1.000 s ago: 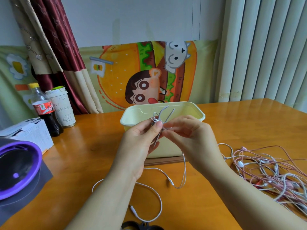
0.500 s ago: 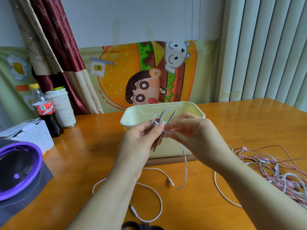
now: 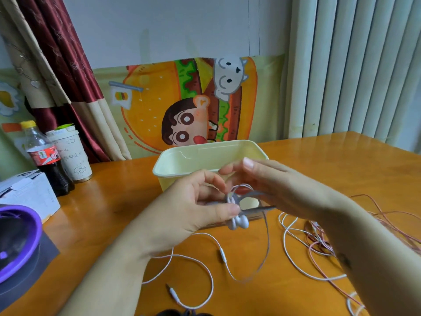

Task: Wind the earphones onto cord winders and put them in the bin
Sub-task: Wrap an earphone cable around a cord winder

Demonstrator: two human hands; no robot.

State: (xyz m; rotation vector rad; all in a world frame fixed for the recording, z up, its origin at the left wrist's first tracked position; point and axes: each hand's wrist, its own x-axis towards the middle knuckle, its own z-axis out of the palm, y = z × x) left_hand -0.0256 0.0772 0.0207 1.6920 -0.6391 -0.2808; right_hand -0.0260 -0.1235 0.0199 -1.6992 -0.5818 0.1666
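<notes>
left hand (image 3: 189, 208) pinches white wired earphones (image 3: 239, 222) and a grey cord winder (image 3: 258, 209) before a pale yellow plastic bin (image 3: 182, 173); right hand's (image 3: 280, 190) grip unclear.

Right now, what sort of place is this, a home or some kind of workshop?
Most likely a room in a home: a wooden table against a wall hung with a cartoon cloth, a red curtain beside it, and a cola bottle and paper cup on the table.
</notes>
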